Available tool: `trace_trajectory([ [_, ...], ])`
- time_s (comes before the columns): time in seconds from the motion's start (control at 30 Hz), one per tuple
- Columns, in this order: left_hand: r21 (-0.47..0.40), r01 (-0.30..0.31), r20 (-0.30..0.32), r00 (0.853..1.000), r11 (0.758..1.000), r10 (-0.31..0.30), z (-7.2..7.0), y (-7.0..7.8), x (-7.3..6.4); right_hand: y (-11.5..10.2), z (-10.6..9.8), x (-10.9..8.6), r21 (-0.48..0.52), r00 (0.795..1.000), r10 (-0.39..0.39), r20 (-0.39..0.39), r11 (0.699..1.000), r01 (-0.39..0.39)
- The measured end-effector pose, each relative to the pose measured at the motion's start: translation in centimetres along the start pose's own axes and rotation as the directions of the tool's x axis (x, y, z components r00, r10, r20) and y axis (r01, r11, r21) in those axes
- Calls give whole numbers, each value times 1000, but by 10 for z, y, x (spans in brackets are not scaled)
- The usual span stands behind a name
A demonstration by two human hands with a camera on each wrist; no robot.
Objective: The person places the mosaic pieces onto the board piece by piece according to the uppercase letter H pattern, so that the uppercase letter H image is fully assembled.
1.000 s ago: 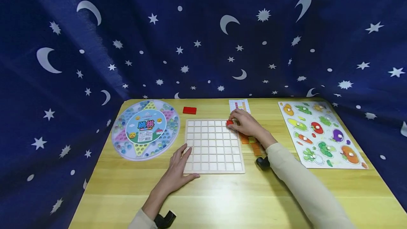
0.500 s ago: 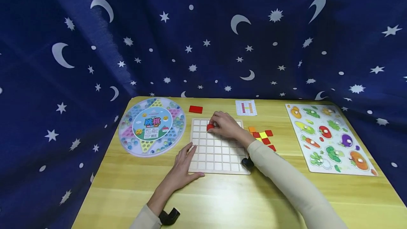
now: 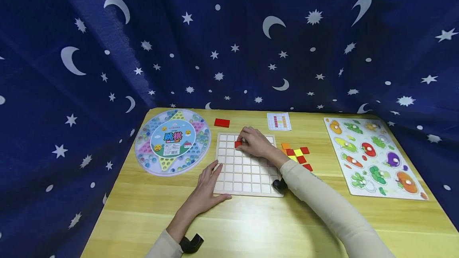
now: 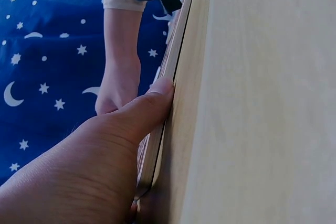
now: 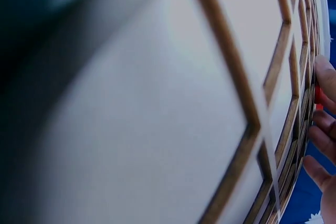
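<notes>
My right hand [image 3: 255, 142] pinches a small red square tile [image 3: 238, 144] over the upper part of a pale wooden grid board [image 3: 229, 178], near the third column from the left. In the right wrist view the fingertips [image 5: 326, 80] are right at the board's grid, with the red tile between them. At the board's lower left corner lies my left hand [image 3: 206, 190], its fingers extended along the left side and the thumb at the front edge. The left wrist view shows that thumb [image 4: 157, 93] against the board's side.
Loose red, yellow and orange tiles [image 3: 301, 159] lie right of the board. A pattern card [image 3: 279, 122] and a red block [image 3: 222, 123] lie behind it. To the left is a round marble game [image 3: 172, 140]; a vegetable puzzle board [image 3: 374, 158] lies on the right.
My right hand has moved left across the board with the red tile, from its upper right corner to nearer the upper left. My left hand keeps its place. The head view has shifted slightly.
</notes>
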State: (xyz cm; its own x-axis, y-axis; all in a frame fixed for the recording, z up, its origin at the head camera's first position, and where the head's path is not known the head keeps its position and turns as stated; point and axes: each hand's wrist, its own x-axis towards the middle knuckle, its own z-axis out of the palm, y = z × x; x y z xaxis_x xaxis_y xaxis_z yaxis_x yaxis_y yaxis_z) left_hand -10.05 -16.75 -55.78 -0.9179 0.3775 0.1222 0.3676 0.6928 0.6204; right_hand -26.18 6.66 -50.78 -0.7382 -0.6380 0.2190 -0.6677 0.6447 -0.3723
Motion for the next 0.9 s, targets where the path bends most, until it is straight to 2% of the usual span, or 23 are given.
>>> trace_trajectory([
  [0.4, 9, -1, 2, 1000, 1000, 1, 1, 2, 1, 2, 2, -2, 2, 1000, 5, -4, 1000, -5],
  [0.57, 20, -13, -29, 999, 1000, 13, 1, 3, 0, 2, 1, -3, 36, 1000, -9, -5, 999, 9],
  [0.67, 22, -17, -42, 999, 1000, 18, 1, 5, -1, 2, -2, -7, 65, 1000, 3, 18, 998, -4],
  [0.8, -1, 9, -30, 1000, 1000, -9, 0, 6, -2, 7, -11, -15, 120, 998, 40, 48, 992, -45],
  [0.9, -17, 29, -15, 999, 999, -29, -1, 6, -1, 14, -22, -26, 144, 997, 72, 36, 987, -76],
])
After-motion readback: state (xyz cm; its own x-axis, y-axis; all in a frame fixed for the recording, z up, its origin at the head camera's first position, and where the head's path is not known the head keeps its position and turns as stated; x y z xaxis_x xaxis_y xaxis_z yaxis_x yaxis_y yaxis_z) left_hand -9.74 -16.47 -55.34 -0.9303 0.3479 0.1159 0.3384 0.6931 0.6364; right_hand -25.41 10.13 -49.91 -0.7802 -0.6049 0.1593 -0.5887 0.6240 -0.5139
